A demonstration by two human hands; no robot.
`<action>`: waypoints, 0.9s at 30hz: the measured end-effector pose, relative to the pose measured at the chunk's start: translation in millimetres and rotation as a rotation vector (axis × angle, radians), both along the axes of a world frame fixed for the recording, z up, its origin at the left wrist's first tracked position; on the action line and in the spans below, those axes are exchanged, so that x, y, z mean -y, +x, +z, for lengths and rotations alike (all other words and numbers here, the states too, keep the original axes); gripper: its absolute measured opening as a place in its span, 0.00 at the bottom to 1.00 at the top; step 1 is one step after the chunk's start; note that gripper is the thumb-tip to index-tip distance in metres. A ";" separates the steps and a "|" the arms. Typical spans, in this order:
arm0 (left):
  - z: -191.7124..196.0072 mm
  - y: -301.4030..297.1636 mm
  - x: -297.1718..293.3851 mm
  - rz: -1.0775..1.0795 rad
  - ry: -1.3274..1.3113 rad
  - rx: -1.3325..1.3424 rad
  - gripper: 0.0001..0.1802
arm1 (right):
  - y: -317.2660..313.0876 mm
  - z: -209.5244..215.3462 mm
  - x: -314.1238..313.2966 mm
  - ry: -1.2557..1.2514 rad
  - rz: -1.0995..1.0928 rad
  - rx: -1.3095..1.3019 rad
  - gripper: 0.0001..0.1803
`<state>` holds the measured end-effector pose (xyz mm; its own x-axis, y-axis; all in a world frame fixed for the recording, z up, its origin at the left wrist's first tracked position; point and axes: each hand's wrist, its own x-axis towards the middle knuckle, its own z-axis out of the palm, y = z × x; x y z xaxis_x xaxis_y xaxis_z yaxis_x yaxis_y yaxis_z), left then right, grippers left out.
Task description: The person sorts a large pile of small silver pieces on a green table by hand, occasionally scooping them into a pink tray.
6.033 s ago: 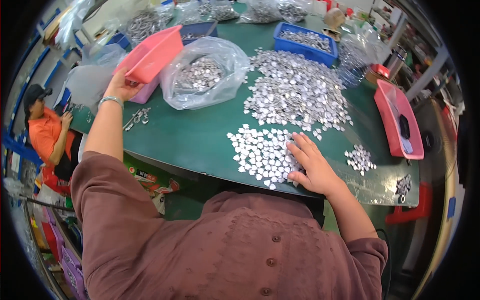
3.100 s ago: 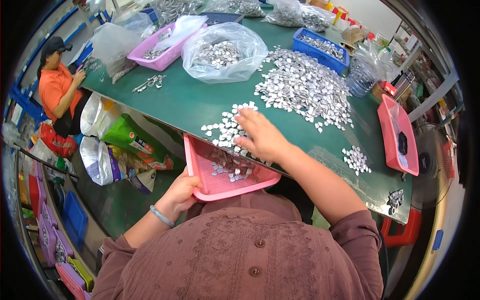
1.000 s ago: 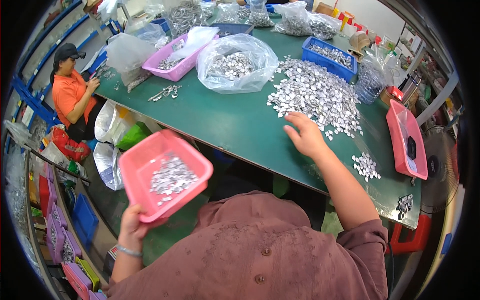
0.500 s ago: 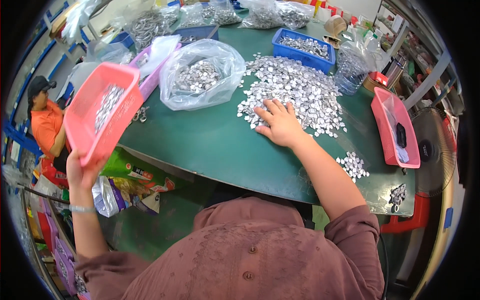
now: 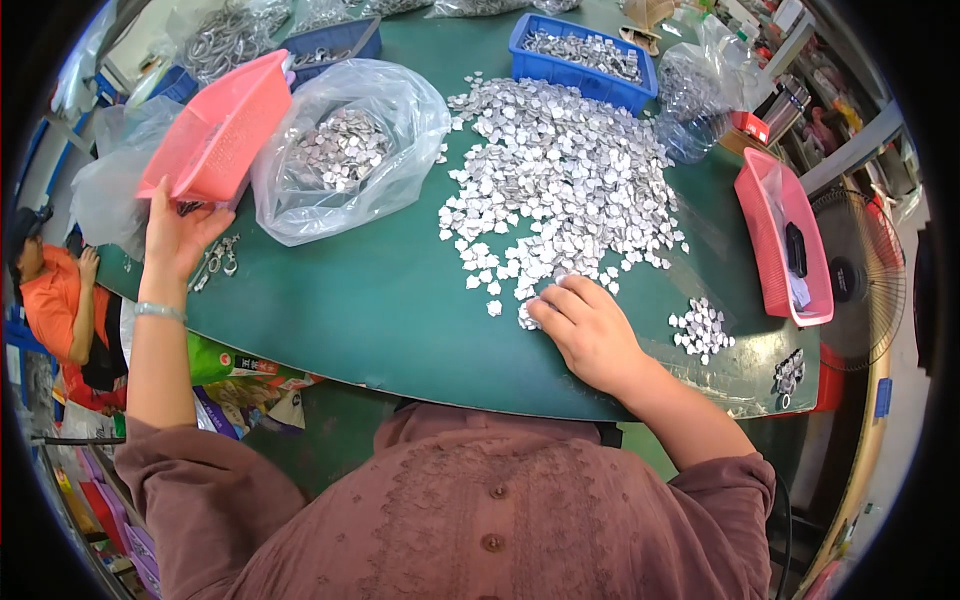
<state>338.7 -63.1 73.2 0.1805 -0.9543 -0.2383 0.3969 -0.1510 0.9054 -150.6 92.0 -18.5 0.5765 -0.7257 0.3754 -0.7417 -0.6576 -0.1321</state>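
My left hand (image 5: pixel 180 240) grips the near end of a pink plastic basket (image 5: pixel 225 130), held tilted in the air at the left; its contents are hidden from this angle. A wide heap of small silver leaf-shaped metal pieces (image 5: pixel 560 170) covers the middle of the green table (image 5: pixel 340 320). At the heap's near edge, my right hand (image 5: pixel 595 335) rests with curled fingers over a few of these pieces, some showing beside the fingertips. Beside the basket stands an open clear plastic bag (image 5: pixel 410 110) with more silver pieces inside.
Behind the heap is a blue tray (image 5: pixel 630 95) of metal parts. A pink basket (image 5: pixel 810 295) sits at the right edge, near a fan (image 5: pixel 860 270). Two small groups of pieces lie at the near right. A person in orange (image 5: pixel 60 310) is at the far left.
My right hand has come from the heap toward me, and some pieces now trail at the near edge. The basket in my left hand has turned, so its inside no longer shows. The view has shifted.
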 end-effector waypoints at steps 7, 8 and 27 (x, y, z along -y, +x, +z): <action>-57.2 -99.3 -82.6 0.187 -0.607 1.006 0.22 | -9.8 5.3 7.8 0.091 -0.228 0.055 0.19; -59.8 -121.9 -93.6 0.024 -0.726 1.102 0.18 | -11.3 -0.5 13.0 0.057 -0.229 0.054 0.19; -73.6 -260.5 -76.2 -1.071 -1.088 1.474 0.31 | -24.3 18.4 -18.2 0.272 -0.152 0.011 0.19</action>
